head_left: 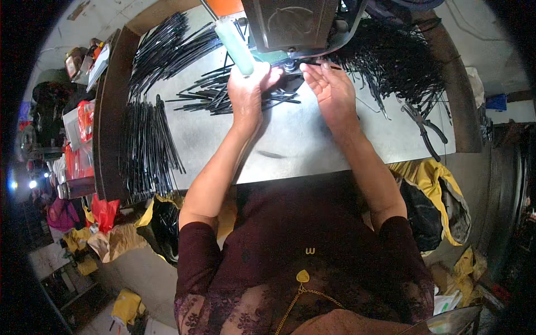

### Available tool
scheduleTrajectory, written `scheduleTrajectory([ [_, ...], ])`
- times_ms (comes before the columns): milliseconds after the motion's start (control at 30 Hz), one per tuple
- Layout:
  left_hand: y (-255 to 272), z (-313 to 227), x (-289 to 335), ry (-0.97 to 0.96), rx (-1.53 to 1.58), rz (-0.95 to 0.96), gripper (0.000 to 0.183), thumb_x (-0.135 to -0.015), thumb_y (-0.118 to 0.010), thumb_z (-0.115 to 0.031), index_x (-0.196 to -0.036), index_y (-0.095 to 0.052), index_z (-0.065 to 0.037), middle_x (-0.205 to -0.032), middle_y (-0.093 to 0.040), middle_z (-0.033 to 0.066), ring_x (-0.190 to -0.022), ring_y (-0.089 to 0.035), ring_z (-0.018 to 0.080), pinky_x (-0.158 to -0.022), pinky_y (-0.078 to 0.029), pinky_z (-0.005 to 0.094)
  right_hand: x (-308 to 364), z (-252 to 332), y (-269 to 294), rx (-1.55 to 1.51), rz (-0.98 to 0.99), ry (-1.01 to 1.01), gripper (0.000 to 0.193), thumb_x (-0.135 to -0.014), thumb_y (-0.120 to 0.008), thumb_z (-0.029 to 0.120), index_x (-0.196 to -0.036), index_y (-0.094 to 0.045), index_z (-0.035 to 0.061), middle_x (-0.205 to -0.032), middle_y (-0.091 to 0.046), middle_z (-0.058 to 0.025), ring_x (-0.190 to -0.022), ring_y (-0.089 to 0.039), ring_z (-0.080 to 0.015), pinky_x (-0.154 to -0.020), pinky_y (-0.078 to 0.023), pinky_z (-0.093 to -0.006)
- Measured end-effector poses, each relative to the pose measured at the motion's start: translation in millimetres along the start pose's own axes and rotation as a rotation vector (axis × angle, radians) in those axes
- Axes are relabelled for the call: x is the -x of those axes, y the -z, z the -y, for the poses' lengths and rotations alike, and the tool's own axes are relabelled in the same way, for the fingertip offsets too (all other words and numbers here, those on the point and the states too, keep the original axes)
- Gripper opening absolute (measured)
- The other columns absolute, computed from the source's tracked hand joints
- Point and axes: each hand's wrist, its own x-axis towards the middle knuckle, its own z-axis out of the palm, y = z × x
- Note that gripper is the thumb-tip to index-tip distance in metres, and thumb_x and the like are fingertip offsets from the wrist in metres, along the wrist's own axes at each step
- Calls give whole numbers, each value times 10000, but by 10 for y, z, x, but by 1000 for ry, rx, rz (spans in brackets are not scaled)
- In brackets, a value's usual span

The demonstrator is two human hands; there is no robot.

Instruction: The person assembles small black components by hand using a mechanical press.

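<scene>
From here I can't see most of the left hand's (245,97) fingers; glare and the pale green cylinder (233,44) mask them. The dark machine head (283,25) runs out of view at the far edge, as does something orange (226,6). At the right hand (333,97), a black strip (330,66) is too small for me to judge the grip. The shelf clutter (47,111) on the left blurs into darkness.

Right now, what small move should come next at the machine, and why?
I would probably ease the right hand slightly away from the small metal post under the dark machine head: its fingertips sit close to that post, a thin black strip shows at them, and the left hand is near the other side.
</scene>
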Motion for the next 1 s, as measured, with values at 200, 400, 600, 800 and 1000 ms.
scheduleTrajectory([
  [200, -16, -42, 0, 23, 12, -16, 177, -840, -619, -54, -940, -588, 88, -898, -646, 170, -813, -672, 236, -761, -561, 281, -26, 6, -32, 18, 21, 7, 253, -953, -480, 161, -1061, -500, -66, -1043, -619, -222, -987, -630, -292, -880, -511, -356],
  [400, 21, -43, -23, 87, 50, -28, 172, -845, -602, -42, -946, -580, 95, -907, -642, 175, -828, -669, 251, -786, -562, 293, 29, -32, -55, 92, 3, 10, 283, -953, -489, 184, -1084, -474, -67, -1048, -614, -236, -968, -639, -300, -873, -516, -367],
  [600, -6, 26, -36, 130, 118, -21, 180, -834, -599, -28, -947, -567, 109, -927, -620, 175, -864, -657, 272, -810, -562, 315, 18, -15, -37, 146, -52, 59, 292, -951, -498, 197, -1090, -472, -59, -1043, -617, -234, -960, -642, -296, -859, -525, -364],
  [800, 29, 26, -68, 142, 80, -46, 198, -838, -597, -47, -945, -564, 117, -933, -624, 174, -856, -659, 257, -826, -557, 303, 60, -104, -93, 114, -60, 26, 281, -943, -505, 178, -1086, -464, -60, -1030, -615, -240, -955, -643, -299, -835, -537, -371],
  [1000, 44, 26, -31, 134, 83, -47, 185, -833, -606, -55, -946, -575, 88, -873, -626, 146, -806, -665, 252, -752, -569, 281, 113, -79, -170, 107, -139, 27, 279, -929, -523, 165, -1084, -466, -59, -1015, -617, -246, -949, -646, -303, -824, -545, -368],
])
